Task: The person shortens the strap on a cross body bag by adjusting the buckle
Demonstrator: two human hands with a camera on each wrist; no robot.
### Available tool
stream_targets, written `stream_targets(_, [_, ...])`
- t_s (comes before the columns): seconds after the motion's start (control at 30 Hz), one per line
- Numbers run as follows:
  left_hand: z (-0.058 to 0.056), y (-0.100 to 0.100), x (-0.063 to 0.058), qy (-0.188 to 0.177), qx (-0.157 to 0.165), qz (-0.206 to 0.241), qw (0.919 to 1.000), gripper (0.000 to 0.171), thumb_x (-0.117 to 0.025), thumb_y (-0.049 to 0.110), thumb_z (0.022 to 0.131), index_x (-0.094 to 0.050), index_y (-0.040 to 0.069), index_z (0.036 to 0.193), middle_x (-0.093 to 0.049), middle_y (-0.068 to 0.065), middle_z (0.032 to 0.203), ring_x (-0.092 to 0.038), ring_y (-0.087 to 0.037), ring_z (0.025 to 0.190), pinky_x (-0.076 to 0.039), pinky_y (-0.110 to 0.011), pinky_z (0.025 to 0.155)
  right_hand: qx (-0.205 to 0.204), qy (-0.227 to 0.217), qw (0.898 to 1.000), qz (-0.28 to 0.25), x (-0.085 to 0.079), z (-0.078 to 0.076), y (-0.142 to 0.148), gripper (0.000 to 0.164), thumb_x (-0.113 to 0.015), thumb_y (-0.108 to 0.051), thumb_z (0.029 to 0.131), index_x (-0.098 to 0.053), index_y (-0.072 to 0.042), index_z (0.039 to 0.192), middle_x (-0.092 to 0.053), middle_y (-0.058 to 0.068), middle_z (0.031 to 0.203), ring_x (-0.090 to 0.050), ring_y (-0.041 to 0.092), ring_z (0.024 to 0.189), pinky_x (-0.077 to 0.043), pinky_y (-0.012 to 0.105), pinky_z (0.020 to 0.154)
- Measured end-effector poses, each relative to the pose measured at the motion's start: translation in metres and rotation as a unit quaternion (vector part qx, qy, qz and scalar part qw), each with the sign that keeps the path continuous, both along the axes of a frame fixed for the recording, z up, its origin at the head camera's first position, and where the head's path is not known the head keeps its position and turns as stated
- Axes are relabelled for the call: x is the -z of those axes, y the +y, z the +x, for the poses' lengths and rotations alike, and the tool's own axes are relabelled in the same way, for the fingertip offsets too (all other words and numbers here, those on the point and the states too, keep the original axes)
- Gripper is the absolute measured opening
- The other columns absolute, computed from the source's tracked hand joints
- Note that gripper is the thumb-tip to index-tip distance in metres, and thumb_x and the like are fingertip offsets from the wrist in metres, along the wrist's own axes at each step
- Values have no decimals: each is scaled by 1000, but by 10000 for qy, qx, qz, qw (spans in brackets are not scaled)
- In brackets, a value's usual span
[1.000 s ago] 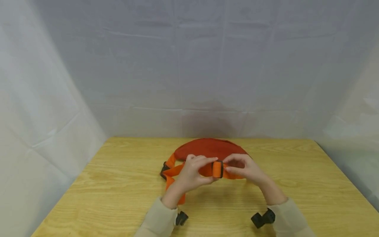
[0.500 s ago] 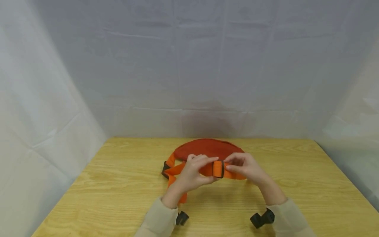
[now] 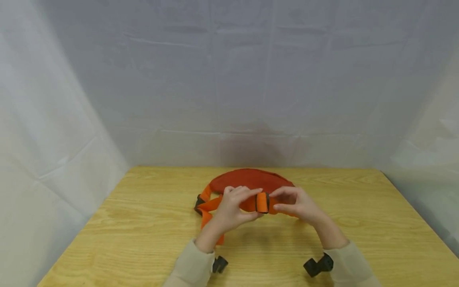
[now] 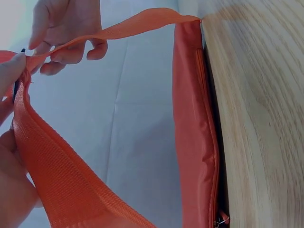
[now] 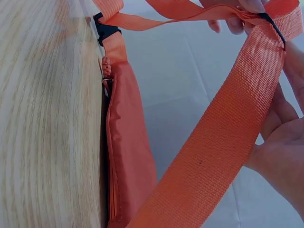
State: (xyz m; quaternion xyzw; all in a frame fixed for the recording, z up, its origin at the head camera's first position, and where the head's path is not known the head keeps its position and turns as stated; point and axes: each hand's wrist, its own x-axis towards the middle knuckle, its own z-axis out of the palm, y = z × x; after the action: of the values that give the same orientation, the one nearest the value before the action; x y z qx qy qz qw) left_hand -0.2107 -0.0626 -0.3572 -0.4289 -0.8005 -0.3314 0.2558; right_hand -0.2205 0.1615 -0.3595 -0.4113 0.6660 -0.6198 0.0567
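Note:
A red waist bag (image 3: 247, 179) lies on the table, its orange strap (image 3: 211, 204) raised in front of it. In the head view my left hand (image 3: 233, 207) holds the black slide adjuster (image 3: 256, 203) by its upper and lower edges, with a short loop of strap bulging from it. My right hand (image 3: 299, 205) is just to the right, index fingertip by the adjuster and thumb at the strap. The right wrist view shows the strap's broad stretch (image 5: 204, 142) running up to the adjuster (image 5: 273, 28), partly covering the right fingers.
A black side-release buckle (image 3: 199, 204) joins the strap at the bag's left end. The wooden table (image 3: 143, 239) extends around the bag, with pale sheeting (image 3: 229, 79) behind it. Black devices (image 3: 318, 266) sit at both wrists.
The adjuster and strap loop have shifted slightly left and up, tilting a little. My right thumb and index finger have spread farther apart at the strap. The left hand stays on the adjuster.

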Motion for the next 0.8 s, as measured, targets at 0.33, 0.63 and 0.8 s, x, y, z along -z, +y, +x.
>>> stream_targets(0.33, [0, -2, 0, -157, 267, -45, 9995, 51, -79, 20, 65, -61, 7, 111, -62, 3, 87, -52, -9, 80, -26, -33, 72, -131, 157, 9998, -12, 1, -2, 3, 23, -50, 6, 86, -60, -1, 105, -60, 6, 90, -57, 14, 73, -49, 32, 60])
stream_targets(0.63, [0, -2, 1, -301, 518, -176, 9980, 50, -78, 17, 67, -61, 6, 113, -61, 3, 90, -52, -7, 83, -27, -31, 71, -102, 230, 9997, 18, -1, -1, 2, 15, -51, 6, 85, -60, 7, 97, -62, 4, 87, -58, 14, 67, -49, 30, 56])
stream_targets(0.8, [0, -1, 2, -314, 513, -190, 9980, 51, -78, 18, 67, -61, 7, 113, -61, 3, 90, -52, -8, 84, -26, -31, 71, 79, 198, 9997, 115, -2, -2, -1, 11, -53, 4, 85, -59, 9, 93, -63, 3, 85, -58, 14, 68, -48, 29, 58])
